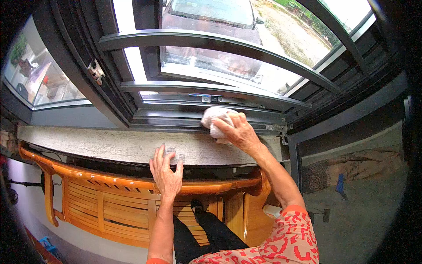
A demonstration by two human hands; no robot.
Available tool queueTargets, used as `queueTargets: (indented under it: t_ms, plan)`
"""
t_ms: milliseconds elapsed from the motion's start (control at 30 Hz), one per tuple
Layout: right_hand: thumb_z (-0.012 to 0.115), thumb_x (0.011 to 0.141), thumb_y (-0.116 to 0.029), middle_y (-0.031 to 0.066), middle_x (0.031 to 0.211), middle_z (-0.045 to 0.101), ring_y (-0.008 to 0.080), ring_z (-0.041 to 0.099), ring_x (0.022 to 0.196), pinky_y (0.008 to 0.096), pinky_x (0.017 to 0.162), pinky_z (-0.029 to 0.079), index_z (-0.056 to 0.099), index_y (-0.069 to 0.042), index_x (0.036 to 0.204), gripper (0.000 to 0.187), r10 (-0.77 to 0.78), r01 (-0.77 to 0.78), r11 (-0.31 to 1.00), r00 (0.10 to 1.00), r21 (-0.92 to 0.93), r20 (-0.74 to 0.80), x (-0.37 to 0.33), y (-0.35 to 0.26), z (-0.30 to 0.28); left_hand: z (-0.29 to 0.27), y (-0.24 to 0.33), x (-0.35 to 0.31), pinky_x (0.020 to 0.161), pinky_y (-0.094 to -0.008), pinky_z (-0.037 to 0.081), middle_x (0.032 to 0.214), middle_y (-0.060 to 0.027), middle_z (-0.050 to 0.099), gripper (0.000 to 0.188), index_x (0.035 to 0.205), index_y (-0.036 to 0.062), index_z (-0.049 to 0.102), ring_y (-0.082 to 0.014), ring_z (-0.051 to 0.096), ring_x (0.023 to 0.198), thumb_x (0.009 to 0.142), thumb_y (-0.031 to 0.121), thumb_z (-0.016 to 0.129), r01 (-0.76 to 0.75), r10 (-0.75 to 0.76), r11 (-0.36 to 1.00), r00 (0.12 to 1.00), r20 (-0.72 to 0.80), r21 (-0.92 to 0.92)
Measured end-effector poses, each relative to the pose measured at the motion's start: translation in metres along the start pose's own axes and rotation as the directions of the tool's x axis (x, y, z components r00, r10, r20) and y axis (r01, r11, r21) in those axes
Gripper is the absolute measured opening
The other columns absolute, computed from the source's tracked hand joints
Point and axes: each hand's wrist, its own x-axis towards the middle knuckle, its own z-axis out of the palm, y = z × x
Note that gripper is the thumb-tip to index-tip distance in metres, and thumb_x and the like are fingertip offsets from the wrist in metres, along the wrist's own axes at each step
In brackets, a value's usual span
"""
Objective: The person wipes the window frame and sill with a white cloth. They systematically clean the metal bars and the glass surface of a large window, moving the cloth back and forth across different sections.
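Observation:
A bunched white cloth (214,119) is in my right hand (239,133), fingers wrapped round it. It presses on the dark metal track at the bottom of the window frame (167,115). Part of the cloth is hidden under my fingers. Lower and to the left, my left hand (167,174) is open with its fingers spread. Its fingertips reach over the front part of the pale, rough sill (101,144). Whether they touch the sill I cannot tell.
Dark horizontal bars (220,42) cross the window ahead; a parked car (211,17) stands outside. Below the sill runs a varnished wooden bench (105,207) with a slatted seat, where my foot (196,205) rests. An opened dark-framed panel (347,167) is at right.

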Motion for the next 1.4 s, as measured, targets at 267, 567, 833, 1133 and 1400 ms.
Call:
queueTargets:
  t_ms: [267, 567, 833, 1133, 1400]
  plan:
    - [0.066, 0.075, 0.004, 0.0210, 0.112, 0.055, 0.0382, 0.056, 0.102, 0.0456, 0.083, 0.051, 0.051, -0.016, 0.132, 0.063, 0.315, -0.304, 0.943, 0.947, 0.134, -0.062, -0.024, 0.010, -0.034, 0.000, -0.005, 0.000, 0.114, -0.0528, 0.017, 0.146, -0.0121, 0.040, 0.025, 0.103, 0.0117, 0.061, -0.0302, 0.031, 0.139, 0.082, 0.023, 0.068, -0.008, 0.009, 0.999, 1.000, -0.025, 0.039]
    - [0.068, 0.067, 0.007, 0.0184, 0.111, 0.058, 0.0383, 0.057, 0.102, 0.0443, 0.081, 0.051, 0.058, -0.021, 0.127, 0.067, 0.229, -0.278, 0.946, 0.936, 0.164, 0.269, 0.010, -0.025, -0.035, -0.001, -0.001, -0.003, 0.115, -0.0527, 0.016, 0.145, -0.0125, 0.039, 0.030, 0.108, 0.0095, 0.060, -0.0296, 0.030, 0.138, 0.084, 0.027, 0.067, 0.015, -0.015, 1.000, 1.000, 0.003, -0.024]
    - [0.069, 0.072, -0.001, 0.0158, 0.121, 0.055, 0.0349, 0.055, 0.100, 0.0420, 0.080, 0.056, 0.059, -0.023, 0.123, 0.056, -0.087, 0.098, 0.988, 0.992, 0.123, -0.091, 0.133, -0.109, 0.009, -0.006, 0.003, -0.002, 0.113, -0.0549, 0.019, 0.141, -0.0146, 0.042, 0.032, 0.108, 0.0024, 0.063, -0.0309, 0.031, 0.137, 0.084, 0.024, 0.067, 0.024, -0.023, 0.999, 1.000, 0.012, -0.043]
    - [0.065, 0.073, 0.001, 0.0104, 0.106, 0.058, 0.0306, 0.056, 0.095, 0.0383, 0.071, 0.053, 0.058, -0.019, 0.119, 0.050, -0.062, 0.047, 0.991, 0.990, 0.122, 0.123, 0.139, -0.126, 0.034, -0.012, 0.006, 0.001, 0.111, -0.0553, 0.021, 0.141, -0.0160, 0.044, 0.030, 0.106, 0.0027, 0.064, -0.0346, 0.034, 0.135, 0.083, 0.023, 0.067, 0.021, -0.021, 0.998, 1.000, -0.001, -0.054]
    - [0.068, 0.070, 0.002, 0.0102, 0.113, 0.059, 0.0280, 0.053, 0.089, 0.0361, 0.071, 0.052, 0.061, -0.018, 0.119, 0.053, -0.044, 0.083, 0.979, 0.978, 0.187, -0.204, 0.145, -0.128, 0.036, -0.011, 0.004, -0.001, 0.111, -0.0559, 0.020, 0.141, -0.0160, 0.043, 0.033, 0.109, 0.0017, 0.064, -0.0331, 0.033, 0.136, 0.083, 0.022, 0.067, 0.005, -0.004, 0.999, 1.000, 0.009, -0.036]
